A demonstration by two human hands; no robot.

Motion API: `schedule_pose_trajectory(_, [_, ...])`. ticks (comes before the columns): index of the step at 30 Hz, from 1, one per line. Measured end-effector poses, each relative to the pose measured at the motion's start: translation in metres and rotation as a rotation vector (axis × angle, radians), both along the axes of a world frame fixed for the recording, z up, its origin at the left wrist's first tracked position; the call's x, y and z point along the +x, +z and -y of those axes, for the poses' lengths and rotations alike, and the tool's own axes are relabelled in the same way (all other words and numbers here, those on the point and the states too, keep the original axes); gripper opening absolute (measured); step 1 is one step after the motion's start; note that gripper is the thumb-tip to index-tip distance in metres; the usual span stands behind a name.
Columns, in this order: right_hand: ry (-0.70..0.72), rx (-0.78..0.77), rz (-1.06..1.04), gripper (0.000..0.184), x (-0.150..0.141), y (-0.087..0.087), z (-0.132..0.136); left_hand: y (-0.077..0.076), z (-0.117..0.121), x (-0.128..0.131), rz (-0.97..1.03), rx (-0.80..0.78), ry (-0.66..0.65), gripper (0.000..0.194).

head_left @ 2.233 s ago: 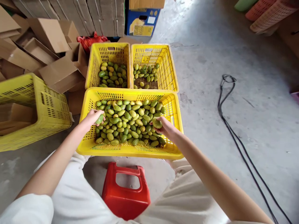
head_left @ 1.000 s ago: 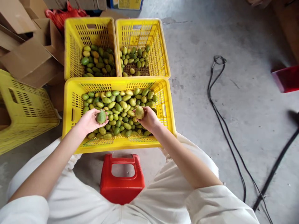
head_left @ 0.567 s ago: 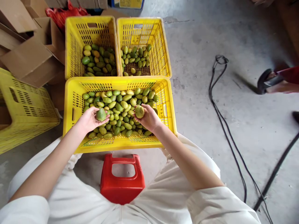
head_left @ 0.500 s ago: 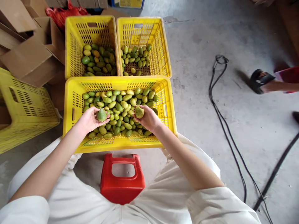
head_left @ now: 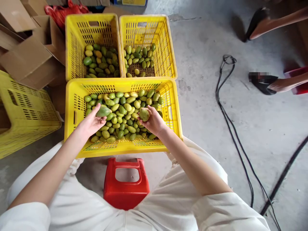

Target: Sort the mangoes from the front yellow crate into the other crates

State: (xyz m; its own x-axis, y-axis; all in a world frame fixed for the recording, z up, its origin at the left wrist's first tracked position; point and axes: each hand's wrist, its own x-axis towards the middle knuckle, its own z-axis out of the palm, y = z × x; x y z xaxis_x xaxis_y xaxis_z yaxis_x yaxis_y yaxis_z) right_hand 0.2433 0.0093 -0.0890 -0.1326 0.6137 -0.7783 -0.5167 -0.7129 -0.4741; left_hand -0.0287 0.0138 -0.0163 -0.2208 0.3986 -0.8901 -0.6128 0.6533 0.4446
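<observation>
- Over the front basket [head_left: 125,150]: left hand [head_left: 92,121] closed round a green fruit [head_left: 103,111], right hand [head_left: 154,121] round a yellow-green fruit [head_left: 144,114].
- Seemingly checking; next calls for easing a grip.

We could pass between our left hand [head_left: 90,123] and right hand [head_left: 154,121], above the fruit [head_left: 123,110]; walls of the front crate [head_left: 177,112] stand on all 4 sides.

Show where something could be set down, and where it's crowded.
Bare floor lies between the near yellow crate and the looped cable. Crowded: that crate, with fruit beneath the left hand and right hand, and the far left, heaped with cardboard boxes.
</observation>
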Motion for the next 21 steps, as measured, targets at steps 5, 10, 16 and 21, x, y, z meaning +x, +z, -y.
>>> schedule_pose_trajectory(5, [-0.045,0.007,0.060,0.036,0.001,-0.012,0.002,0.001,0.001,-0.002,-0.019,-0.035,0.045,0.031])
schedule_pose_trajectory(10, [-0.046,0.021,0.074,0.034,0.000,-0.020,0.005,0.011,-0.001,0.000,0.006,-0.114,0.059,0.023])
schedule_pose_trajectory(16, [-0.102,-0.056,0.049,0.046,-0.001,-0.019,0.006,0.014,-0.002,0.005,0.014,-0.139,-0.031,0.016])
schedule_pose_trajectory(21, [-0.118,-0.153,-0.020,0.045,-0.003,0.005,0.005,0.014,0.000,0.011,-0.050,-0.139,-0.100,0.018])
